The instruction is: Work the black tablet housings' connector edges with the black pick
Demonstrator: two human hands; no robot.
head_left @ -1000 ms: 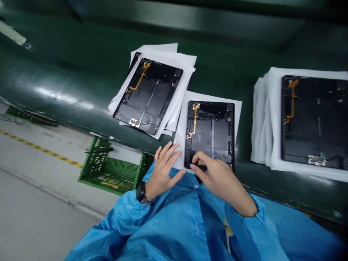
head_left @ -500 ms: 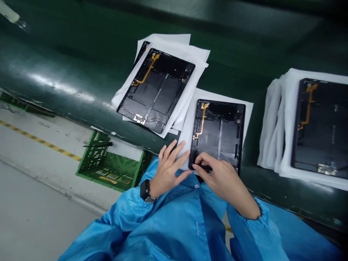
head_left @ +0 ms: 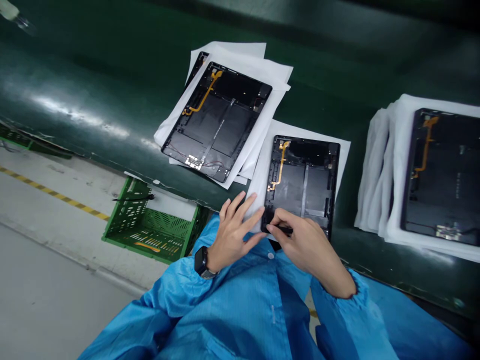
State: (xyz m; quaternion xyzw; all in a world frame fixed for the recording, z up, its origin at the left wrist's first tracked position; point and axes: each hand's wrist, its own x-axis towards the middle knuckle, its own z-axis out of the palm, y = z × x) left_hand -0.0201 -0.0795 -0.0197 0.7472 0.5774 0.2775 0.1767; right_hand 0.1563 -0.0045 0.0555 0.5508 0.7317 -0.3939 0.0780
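Tablet housing (head_left: 302, 182) on white paper (head_left: 257, 190), my right hand (head_left: 305, 247) pinching a small black tool (head_left: 285, 230) at its lower edge as before, my left hand (head_left: 234, 232) open beside it, second housing (head_left: 215, 122) up-left, third housing (head_left: 442, 175) cut off by the right edge, green crate (head_left: 150, 235) below the green mat's (head_left: 112, 65) edge

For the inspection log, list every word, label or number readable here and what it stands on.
No word or number can be read.
Rightmost black tablet housing: small printed marks, too small to read.
White-marked patch on the left housing's lower edge: too blurred to read.
Wristwatch: no readable text.
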